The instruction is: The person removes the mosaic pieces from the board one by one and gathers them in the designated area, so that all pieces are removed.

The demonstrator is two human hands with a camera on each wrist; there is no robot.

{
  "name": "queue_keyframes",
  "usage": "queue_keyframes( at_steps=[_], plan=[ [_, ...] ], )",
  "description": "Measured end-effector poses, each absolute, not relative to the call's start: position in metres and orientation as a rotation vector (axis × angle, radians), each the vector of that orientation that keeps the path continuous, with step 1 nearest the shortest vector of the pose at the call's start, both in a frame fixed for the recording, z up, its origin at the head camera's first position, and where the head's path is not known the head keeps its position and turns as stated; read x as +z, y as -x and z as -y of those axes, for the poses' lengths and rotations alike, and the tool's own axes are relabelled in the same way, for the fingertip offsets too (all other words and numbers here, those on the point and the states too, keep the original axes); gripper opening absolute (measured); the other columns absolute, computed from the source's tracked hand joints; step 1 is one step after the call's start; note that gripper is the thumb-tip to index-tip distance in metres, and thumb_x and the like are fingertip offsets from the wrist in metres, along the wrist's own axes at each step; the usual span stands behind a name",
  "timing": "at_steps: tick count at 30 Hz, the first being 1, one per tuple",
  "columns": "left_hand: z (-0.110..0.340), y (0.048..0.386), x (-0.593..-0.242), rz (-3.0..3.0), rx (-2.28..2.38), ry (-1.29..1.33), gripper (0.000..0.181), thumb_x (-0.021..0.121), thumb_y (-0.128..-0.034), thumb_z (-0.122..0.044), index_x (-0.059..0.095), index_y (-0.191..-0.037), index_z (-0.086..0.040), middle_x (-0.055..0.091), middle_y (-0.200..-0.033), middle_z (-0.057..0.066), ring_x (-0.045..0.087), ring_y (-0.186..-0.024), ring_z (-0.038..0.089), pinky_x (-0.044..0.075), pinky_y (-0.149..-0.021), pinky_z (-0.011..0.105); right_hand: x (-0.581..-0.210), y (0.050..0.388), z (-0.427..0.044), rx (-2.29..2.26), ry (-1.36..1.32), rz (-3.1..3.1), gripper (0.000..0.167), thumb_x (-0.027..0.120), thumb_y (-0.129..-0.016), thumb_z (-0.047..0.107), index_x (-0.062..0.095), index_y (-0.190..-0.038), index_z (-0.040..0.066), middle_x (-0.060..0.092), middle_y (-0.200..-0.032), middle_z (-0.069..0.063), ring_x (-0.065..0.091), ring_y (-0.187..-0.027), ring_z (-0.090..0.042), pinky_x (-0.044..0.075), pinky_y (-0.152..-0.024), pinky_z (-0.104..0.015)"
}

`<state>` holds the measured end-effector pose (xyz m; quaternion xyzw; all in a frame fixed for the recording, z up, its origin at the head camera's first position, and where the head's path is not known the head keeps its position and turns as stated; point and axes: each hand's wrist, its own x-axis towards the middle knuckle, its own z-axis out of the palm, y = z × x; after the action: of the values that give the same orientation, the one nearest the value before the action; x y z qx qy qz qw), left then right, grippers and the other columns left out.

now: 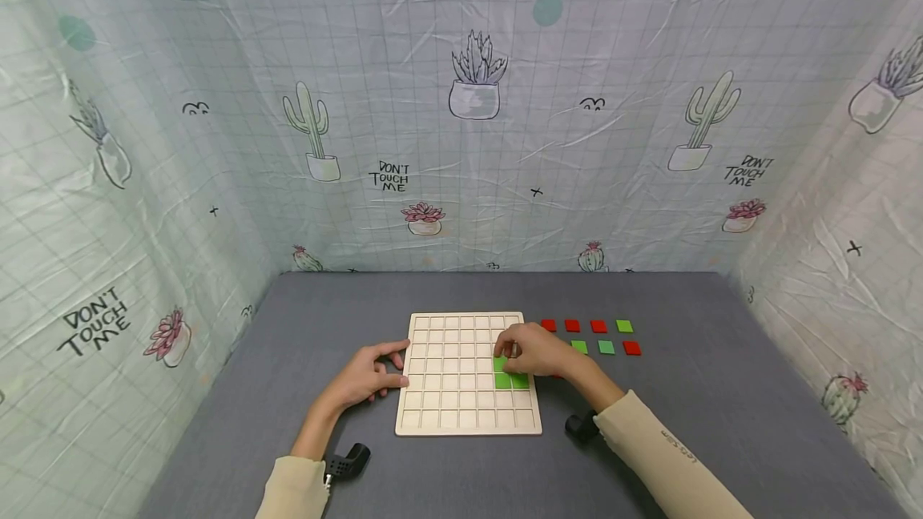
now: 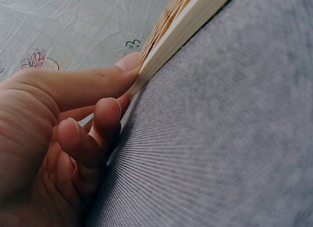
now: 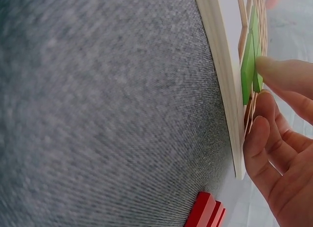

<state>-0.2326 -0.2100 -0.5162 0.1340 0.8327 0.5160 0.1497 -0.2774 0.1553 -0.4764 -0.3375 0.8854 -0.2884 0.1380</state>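
A pale wooden grid board (image 1: 449, 375) lies on the grey table. My left hand (image 1: 368, 375) is at its left edge, index finger and thumb spread along the side. In the left wrist view, the thumb (image 2: 105, 85) presses the board's edge while other fingers curl below. My right hand (image 1: 535, 349) is over the board's right side, thumb and index finger pinching a green tile (image 1: 498, 364). Just nearer, more green tiles (image 1: 511, 380) sit in the grid. The right wrist view shows the thumb touching green; the index fingertip is hidden there.
Right of the board lie loose red tiles (image 1: 598, 327) and green tiles (image 1: 606, 348), some partly behind my right hand. Stacked red pieces (image 3: 205, 210) appear in the right wrist view. A printed cloth (image 1: 534, 142) hangs behind and beside the table.
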Motion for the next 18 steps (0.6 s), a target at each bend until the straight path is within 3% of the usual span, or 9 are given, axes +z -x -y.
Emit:
queue_keyframes(
  at_steps=[18],
  plan=[
    [0.2082, 0.233, -0.5151, -2.394, 1.482, -0.387, 0.072, 0.082, -0.0902, -0.02, 0.05, -0.154, -0.008, 0.062, -0.113, 0.015, 0.053, -0.054, 0.009, 0.041, -0.042, 0.026, -0.4695, 0.2755, -0.1578, -0.872, 0.973, -2.526, 0.023, 0.065, -0.089, -0.003, 0.074, -0.101, 0.014, 0.072, -0.094, 0.0, 0.062, -0.078, -0.01, 0.052, -0.069, -0.025]
  ],
)
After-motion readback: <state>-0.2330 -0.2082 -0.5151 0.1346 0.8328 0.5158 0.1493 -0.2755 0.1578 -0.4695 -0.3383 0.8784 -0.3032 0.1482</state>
